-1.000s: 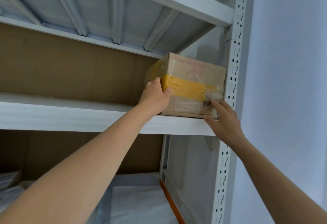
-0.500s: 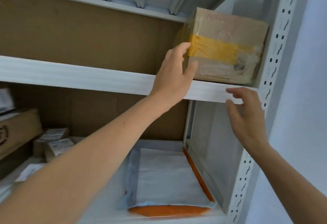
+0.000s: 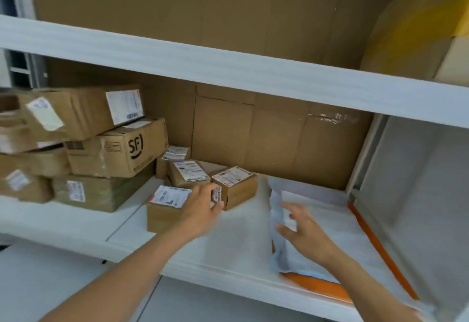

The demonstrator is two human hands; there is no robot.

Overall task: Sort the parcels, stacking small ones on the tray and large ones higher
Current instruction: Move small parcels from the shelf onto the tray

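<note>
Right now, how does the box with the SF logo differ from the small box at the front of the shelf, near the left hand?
The SF box is clearly larger than the small box. The SF box lies stacked between a box above and a box below; the small box stands directly on the shelf. The left hand reaches over the small box; no hand is near the SF box. Both are brown cardboard.
</note>
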